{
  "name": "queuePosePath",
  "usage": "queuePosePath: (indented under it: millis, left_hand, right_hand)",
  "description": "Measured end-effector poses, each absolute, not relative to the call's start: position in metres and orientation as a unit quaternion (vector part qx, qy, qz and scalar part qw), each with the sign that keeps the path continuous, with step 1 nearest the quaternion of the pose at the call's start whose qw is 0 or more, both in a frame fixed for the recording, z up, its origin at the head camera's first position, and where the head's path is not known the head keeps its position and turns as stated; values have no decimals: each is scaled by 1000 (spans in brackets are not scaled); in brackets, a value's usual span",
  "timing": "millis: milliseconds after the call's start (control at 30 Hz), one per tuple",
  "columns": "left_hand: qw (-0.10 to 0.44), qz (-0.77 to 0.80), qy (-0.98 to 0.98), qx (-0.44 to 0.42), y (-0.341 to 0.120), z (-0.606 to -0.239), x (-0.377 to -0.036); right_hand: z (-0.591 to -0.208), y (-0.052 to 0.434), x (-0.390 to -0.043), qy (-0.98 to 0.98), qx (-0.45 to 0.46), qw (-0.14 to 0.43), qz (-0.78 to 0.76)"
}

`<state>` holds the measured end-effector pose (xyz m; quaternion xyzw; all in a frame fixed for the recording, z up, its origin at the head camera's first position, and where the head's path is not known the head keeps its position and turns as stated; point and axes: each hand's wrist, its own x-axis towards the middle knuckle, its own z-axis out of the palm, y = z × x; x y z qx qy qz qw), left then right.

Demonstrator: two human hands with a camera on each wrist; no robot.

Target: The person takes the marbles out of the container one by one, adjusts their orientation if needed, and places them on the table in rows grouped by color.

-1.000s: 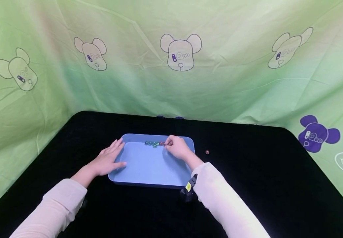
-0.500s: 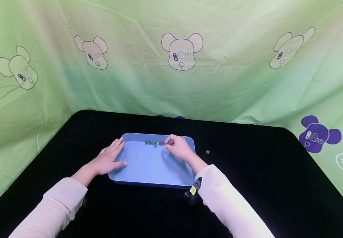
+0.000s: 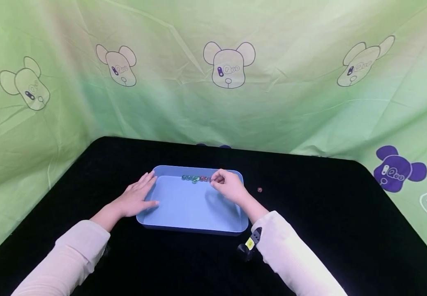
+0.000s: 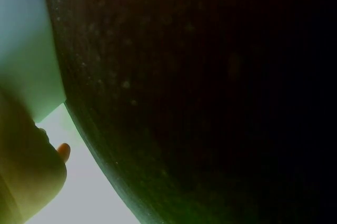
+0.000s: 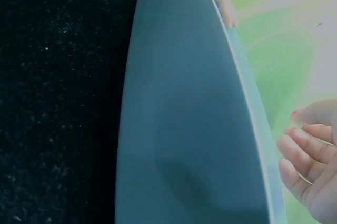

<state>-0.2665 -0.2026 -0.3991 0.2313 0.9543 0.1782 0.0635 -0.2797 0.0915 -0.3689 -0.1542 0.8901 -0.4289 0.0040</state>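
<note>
Inside a shallow blue tray [image 3: 183, 205], a row of small glass marbles [image 3: 188, 177] lies along the far wall. They run from teal and green on the left to reddish ones [image 3: 203, 179] on the right, and one green marble [image 3: 194, 181] sits just in front of the row. My right hand [image 3: 229, 187] is at the row's right end, thumb and index finger pinching what looks like a small reddish marble, mostly covered by the fingertips. Spread over the tray's left rim, my left hand [image 3: 135, 199] rests with straight fingers and its thumb inside.
A single reddish marble [image 3: 259, 190] lies on the black tablecloth [image 3: 309, 205] to the right of the tray. Behind the table hangs a green curtain [image 3: 169, 111] with printed bear heads. The left wrist view is mostly dark cloth.
My right hand has drawn slightly right along the row, and more of the row's reddish end shows. The left hand keeps its place on the rim.
</note>
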Motion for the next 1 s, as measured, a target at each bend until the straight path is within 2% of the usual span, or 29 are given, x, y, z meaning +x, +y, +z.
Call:
queuePosePath:
  millis: [1000]
  left_hand:
    - [70,179,953,233,-203,-401,-267]
  right_hand:
    - [-365,118,-264,884,-153,-16,-442]
